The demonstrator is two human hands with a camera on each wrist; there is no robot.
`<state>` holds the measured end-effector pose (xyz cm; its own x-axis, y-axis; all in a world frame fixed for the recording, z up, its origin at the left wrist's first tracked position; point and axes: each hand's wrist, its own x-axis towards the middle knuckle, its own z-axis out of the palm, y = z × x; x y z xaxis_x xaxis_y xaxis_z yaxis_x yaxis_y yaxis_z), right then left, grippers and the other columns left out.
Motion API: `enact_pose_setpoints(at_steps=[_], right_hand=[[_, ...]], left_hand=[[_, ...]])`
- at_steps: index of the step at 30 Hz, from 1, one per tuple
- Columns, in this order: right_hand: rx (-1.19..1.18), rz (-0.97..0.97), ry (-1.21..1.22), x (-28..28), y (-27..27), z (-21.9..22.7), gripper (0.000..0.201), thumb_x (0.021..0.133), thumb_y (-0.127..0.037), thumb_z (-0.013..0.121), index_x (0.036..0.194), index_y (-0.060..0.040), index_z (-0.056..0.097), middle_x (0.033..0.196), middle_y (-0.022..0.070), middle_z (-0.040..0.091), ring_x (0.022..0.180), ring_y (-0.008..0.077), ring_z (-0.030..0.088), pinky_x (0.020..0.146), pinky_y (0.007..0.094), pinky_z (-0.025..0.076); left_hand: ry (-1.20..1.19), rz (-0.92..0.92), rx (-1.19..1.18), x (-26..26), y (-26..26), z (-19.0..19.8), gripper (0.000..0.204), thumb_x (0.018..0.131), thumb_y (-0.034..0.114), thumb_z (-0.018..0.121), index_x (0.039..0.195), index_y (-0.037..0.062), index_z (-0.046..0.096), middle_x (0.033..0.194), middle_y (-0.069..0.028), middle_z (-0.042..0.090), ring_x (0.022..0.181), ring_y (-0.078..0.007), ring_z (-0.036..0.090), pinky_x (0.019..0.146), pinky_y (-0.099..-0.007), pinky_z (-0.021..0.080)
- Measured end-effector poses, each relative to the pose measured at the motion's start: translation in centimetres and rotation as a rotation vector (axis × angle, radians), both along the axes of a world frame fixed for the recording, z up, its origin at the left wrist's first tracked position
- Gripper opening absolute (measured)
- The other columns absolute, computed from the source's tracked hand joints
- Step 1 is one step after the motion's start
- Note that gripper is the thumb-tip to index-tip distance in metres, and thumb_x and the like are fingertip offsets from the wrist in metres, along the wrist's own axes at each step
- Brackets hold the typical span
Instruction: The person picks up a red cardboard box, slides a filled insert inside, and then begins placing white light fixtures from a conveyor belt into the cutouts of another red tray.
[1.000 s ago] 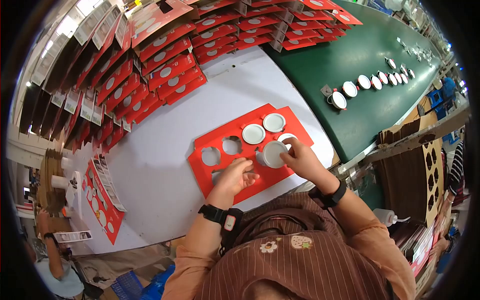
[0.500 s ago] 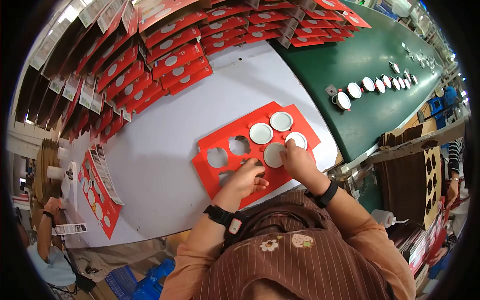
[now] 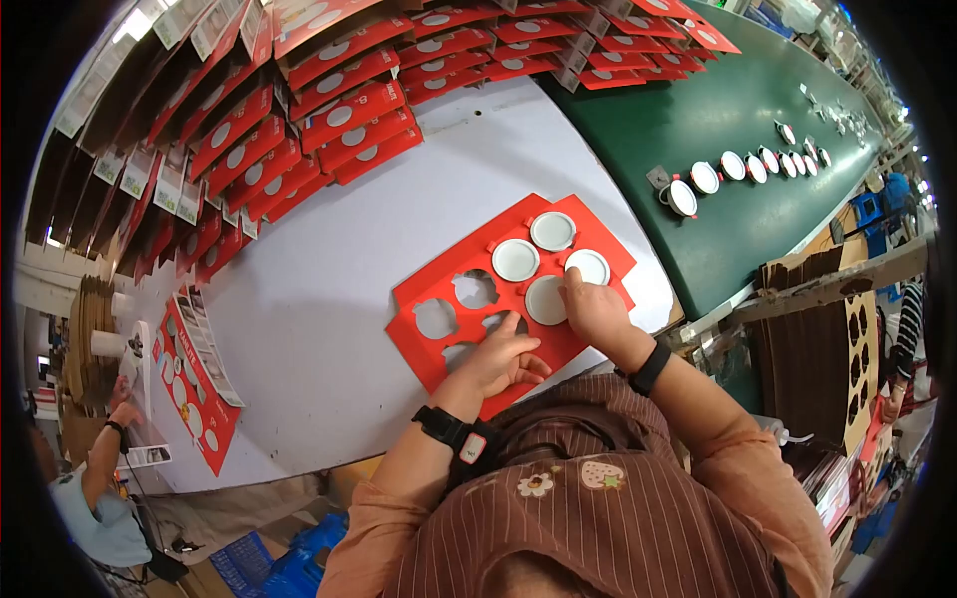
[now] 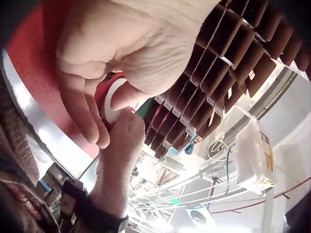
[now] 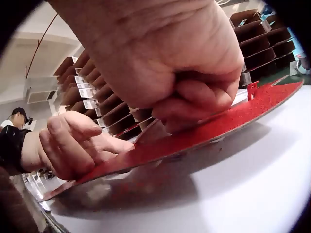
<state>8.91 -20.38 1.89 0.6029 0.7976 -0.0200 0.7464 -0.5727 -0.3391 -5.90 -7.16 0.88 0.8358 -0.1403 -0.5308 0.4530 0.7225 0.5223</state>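
A red card panel (image 3: 431, 351) with round cut-outs lies at the middle of the white table in the head view. Round white downlights (image 3: 515, 261) sit flat in several of its holes. My right hand (image 3: 600, 317) has its fingers curled at the right rim of the lower downlight (image 3: 543, 301), where the fingertips are partly hidden. In the right wrist view this hand bears low on the panel (image 5: 209, 131). My left hand (image 3: 496, 361) rests over the panel's near side, thumb extended and fingers loosely bent, next to a cut-out. It holds nothing.
Red printed cards (image 3: 349, 115) are stacked in tiers along the back left. More downlights (image 3: 705, 177) stand in a row on the green table (image 3: 638, 140) at right. Another red card (image 3: 194, 384) lies at far left near another person's arm (image 3: 105, 458). Brown cardboard (image 3: 812, 344) is stacked at right.
My right hand has brought the lower downlight from a tilted hold above the panel down flat into its hole, then shifted slightly at its rim. The left hand stays near the panel's front.
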Motion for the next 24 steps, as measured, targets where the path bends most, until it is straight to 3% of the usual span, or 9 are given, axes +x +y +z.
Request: enact_pose_setpoints(at_steps=[3,7,11,14,16,17,20,22,24], right_hand=[[-0.045,0.045,-0.069,0.3,0.2,-0.6,0.023,0.093,-0.02,0.044,0.099,0.0022,0.045,0.061,0.0149,0.062,0.055,0.0326,0.062,0.046,0.0433,0.048],[-0.198,0.122,-0.193,-0.2,0.2,0.0,0.03,0.094,-0.022,0.044,0.109,0.0038,0.044,0.058,0.0103,0.061,0.048,0.0273,0.061,0.043,0.0414,0.046],[-0.298,0.162,-0.158,-0.3,0.4,1.6,0.031,0.091,-0.02,0.046,0.11,0.0047,0.047,0.065,0.0119,0.065,0.059,0.031,0.065,0.048,0.0413,0.05],[-0.265,0.11,0.021,0.8,0.6,0.9,0.034,0.092,-0.019,0.043,0.118,0.004,0.046,0.073,0.0156,0.066,0.067,0.0324,0.066,0.054,0.043,0.051],[0.087,0.099,0.198,1.7,0.6,-0.7,0.032,0.094,-0.017,0.041,0.12,0.0012,0.046,0.081,0.0189,0.066,0.075,0.0345,0.066,0.061,0.0446,0.052],[0.088,0.102,0.201,1.6,0.6,-0.7,0.032,0.094,-0.017,0.041,0.12,0.0012,0.046,0.081,0.0189,0.066,0.075,0.0345,0.066,0.061,0.0446,0.052],[-0.026,0.014,0.378,0.8,0.2,0.2,0.036,0.091,-0.013,0.042,0.124,0.0003,0.044,0.084,0.0203,0.066,0.079,0.0364,0.065,0.066,0.0452,0.051],[-0.189,0.084,0.15,0.0,0.1,0.8,0.047,0.088,-0.011,0.045,0.133,-0.0013,0.039,0.082,0.0182,0.067,0.075,0.0338,0.066,0.062,0.044,0.052],[-0.301,0.11,0.088,-0.4,0.6,2.7,0.053,0.086,-0.01,0.046,0.137,-0.0017,0.035,0.081,0.0165,0.067,0.072,0.0315,0.067,0.059,0.0426,0.052]], left_hand=[[-0.003,0.013,0.005,0.1,0.1,0.2,0.085,0.091,0.008,0.049,0.145,0.0155,-0.017,0.098,-0.0107,0.048,0.074,-0.0216,0.065,0.058,-0.0305,0.055],[0.011,0.032,-0.009,0.1,-0.1,-0.2,0.078,0.091,0.008,0.049,0.146,0.0172,-0.006,0.096,-0.0097,0.049,0.071,-0.0205,0.064,0.058,-0.0317,0.055],[-0.004,0.043,0.005,0.0,-0.4,-0.2,0.085,0.091,0.009,0.051,0.146,0.0165,-0.013,0.09,-0.0066,0.05,0.072,-0.0193,0.062,0.059,-0.0305,0.055],[0.002,0.04,0.034,0.2,-0.3,0.1,0.083,0.091,0.009,0.051,0.147,0.016,-0.01,0.089,-0.0069,0.05,0.071,-0.0188,0.062,0.059,-0.0305,0.055],[-0.019,0.038,0.04,0.3,-0.2,0.0,0.082,0.091,0.009,0.051,0.147,0.015,-0.009,0.091,-0.008,0.05,0.071,-0.0182,0.062,0.059,-0.0306,0.055],[-0.016,0.041,0.041,0.2,-0.2,0.1,0.082,0.091,0.009,0.051,0.147,0.015,-0.009,0.091,-0.008,0.05,0.071,-0.0182,0.062,0.059,-0.0306,0.055],[0.017,0.039,0.079,0.1,-0.4,0.3,0.08,0.091,0.009,0.051,0.147,0.0139,-0.006,0.092,-0.0081,0.05,0.071,-0.0176,0.062,0.06,-0.0307,0.054],[0.042,0.054,0.085,0.2,-0.5,0.2,0.08,0.091,0.009,0.051,0.147,0.0133,-0.006,0.094,-0.0082,0.05,0.07,-0.0175,0.062,0.06,-0.031,0.054],[0.043,0.057,0.092,0.3,-0.5,0.0,0.079,0.091,0.009,0.051,0.147,0.0131,-0.005,0.094,-0.0081,0.05,0.069,-0.0177,0.062,0.06,-0.031,0.054]])
